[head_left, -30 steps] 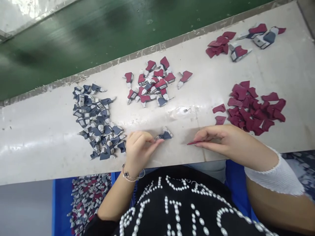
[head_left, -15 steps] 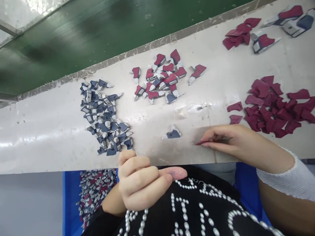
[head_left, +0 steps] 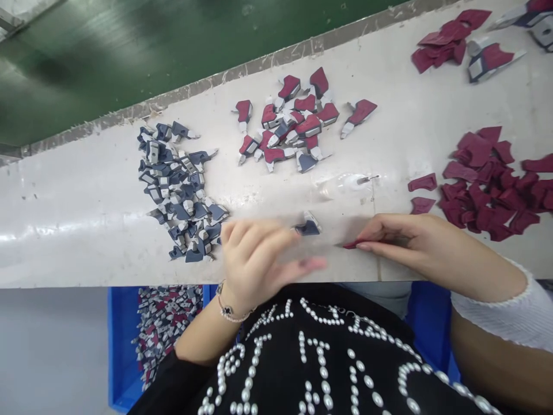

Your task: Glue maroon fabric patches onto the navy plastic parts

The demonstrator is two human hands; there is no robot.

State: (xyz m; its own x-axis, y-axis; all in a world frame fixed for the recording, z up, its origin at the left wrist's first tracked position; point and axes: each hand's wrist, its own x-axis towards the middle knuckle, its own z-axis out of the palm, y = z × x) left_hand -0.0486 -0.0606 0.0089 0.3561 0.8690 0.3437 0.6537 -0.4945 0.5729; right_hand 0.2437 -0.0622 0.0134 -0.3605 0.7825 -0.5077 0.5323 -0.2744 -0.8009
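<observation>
My left hand [head_left: 263, 256] is over the table's front edge, blurred by motion, thumb and fingers apart with nothing between them. Its fingertips reach the blue and white part [head_left: 310, 225] that lies alone on the table; contact cannot be made out. My right hand [head_left: 397, 242] rests near the front edge, pinching a thin red piece [head_left: 352, 245] between thumb and fingers. To the left lies a pile of blue and white parts [head_left: 185, 190]. Farther back is a group of red-topped parts [head_left: 302, 124].
Loose red pieces [head_left: 496, 184] are heaped at the right, with a smaller red pile [head_left: 449, 40] behind. A blue bin [head_left: 123, 346] of mixed small parts stands below the table [head_left: 78, 230] at the left. A green surface [head_left: 129, 52] runs along the back.
My left hand has moved up over the table toward the lone blue and white part, and its fingers have opened from a curled pose. My right hand still pinches the red piece.
</observation>
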